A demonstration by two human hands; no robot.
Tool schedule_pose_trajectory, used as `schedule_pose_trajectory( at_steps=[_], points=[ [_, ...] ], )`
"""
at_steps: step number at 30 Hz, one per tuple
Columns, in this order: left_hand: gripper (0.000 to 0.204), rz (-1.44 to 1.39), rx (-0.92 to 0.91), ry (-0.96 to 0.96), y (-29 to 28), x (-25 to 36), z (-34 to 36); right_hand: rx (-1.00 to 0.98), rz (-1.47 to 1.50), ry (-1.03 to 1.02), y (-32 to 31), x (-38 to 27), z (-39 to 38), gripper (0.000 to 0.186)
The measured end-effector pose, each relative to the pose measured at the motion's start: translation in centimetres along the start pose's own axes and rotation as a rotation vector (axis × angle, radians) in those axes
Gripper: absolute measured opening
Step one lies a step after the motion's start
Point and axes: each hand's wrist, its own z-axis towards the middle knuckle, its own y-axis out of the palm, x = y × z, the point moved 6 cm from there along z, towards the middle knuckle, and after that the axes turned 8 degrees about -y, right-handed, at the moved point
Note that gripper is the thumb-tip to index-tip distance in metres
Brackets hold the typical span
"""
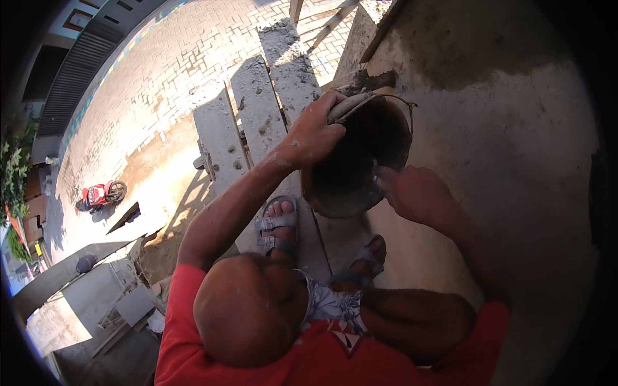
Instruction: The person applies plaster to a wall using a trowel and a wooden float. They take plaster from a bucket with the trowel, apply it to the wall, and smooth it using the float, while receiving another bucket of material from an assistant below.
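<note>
I grip the pale handle of a dark, round bucket with my left hand, at the upper left of its mouth. My right hand is closed at the bucket's right side, its fingertips just inside, on something small and greyish that I cannot make out. The bucket's inside is in deep shadow, so its contents are hidden. The bucket is tilted, its mouth facing me, beside my sandalled feet.
Wooden planks crusted with grey debris form a raised platform underfoot. A concrete wall stands at my right. Below left lie paving with a parked red scooter, and a concrete structure with boards. Timber framing is ahead.
</note>
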Motion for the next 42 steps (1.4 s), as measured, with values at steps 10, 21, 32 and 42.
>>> schedule_pose_trajectory(
  at_steps=[10,21,32,42],
  points=[
    [0.041,-0.002,-0.059,-0.088,-0.9,-0.5,-0.3,0.284,-0.094,0.139,-1.9,1.8,0.8,0.032],
    [0.042,0.032,-0.114,-0.071,-1.0,-0.9,0.5,0.318,-0.217,0.012,-0.6,1.1,1.5,0.045],
    [0.041,0.015,-0.051,-0.062,-0.6,-0.5,0.0,0.188,-0.138,-0.017,1.4,1.4,-2.2,0.035],
    [0.038,0.095,-0.032,0.039,2.6,1.4,0.4,-0.032,0.157,0.038,1.2,3.7,1.3,0.025]
  ],
)
